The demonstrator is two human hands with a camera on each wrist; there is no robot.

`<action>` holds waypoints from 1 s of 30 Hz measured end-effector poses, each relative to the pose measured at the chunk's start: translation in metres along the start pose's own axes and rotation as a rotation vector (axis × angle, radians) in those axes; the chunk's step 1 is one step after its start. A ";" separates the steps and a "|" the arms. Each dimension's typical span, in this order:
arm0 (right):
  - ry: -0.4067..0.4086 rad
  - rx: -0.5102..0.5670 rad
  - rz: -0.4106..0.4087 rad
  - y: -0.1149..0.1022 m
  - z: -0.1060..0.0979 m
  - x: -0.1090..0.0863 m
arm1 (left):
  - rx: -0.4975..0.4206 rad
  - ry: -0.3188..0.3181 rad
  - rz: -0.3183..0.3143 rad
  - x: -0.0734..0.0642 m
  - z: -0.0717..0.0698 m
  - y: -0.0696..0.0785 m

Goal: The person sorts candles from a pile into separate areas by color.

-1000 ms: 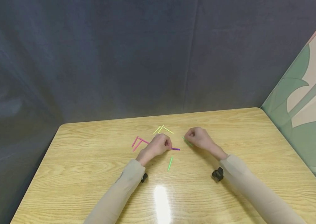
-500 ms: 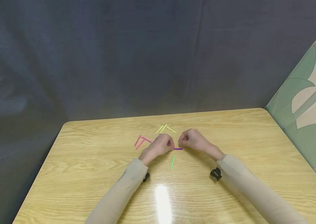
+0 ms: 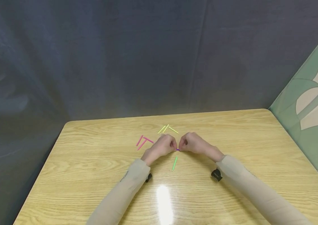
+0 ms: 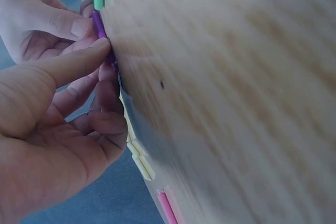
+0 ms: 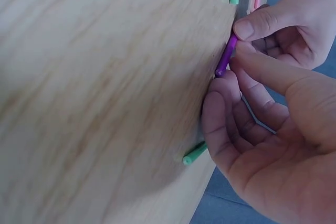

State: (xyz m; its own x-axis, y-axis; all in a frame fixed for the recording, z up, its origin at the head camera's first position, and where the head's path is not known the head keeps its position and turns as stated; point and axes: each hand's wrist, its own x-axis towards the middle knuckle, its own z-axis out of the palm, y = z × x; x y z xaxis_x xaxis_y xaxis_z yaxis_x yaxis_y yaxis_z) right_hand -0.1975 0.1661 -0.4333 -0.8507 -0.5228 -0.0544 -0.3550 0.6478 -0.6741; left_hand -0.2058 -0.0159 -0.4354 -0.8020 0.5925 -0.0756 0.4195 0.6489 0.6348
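A short purple stick lies low over the wooden tabletop between both hands. My left hand pinches one end of it, thumb on top. My right hand has its thumb and curled index finger at the other end, pinching it there. In the head view only a sliver of purple shows between the fingertips. A green stick lies just in front of the hands. Another green stick pokes out beside my right hand's curled fingers in the right wrist view; the head view hides it.
Behind the hands lie several yellow sticks. To the left are several pink sticks. The wooden table ends at a dark curtain at the back, with a patterned panel on the right.
My right hand has moved left from over the green stick to the purple stick's right end. My left hand stays at the other end, and the fingertips now nearly meet.
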 end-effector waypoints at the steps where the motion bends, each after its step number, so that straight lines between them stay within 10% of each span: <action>1: -0.001 -0.005 -0.003 0.000 0.000 0.000 | 0.003 0.001 0.002 0.000 0.000 0.000; 30: -0.022 -0.046 0.029 -0.004 -0.001 -0.006 | -0.008 0.013 -0.061 -0.013 -0.009 -0.006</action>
State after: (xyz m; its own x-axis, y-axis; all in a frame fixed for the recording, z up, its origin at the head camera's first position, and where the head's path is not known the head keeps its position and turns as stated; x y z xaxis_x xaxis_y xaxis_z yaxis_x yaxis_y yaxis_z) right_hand -0.1917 0.1670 -0.4296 -0.8526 -0.5149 -0.0898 -0.3478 0.6872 -0.6378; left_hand -0.2016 -0.0318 -0.4312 -0.8315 0.5458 -0.1039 0.3667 0.6797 0.6353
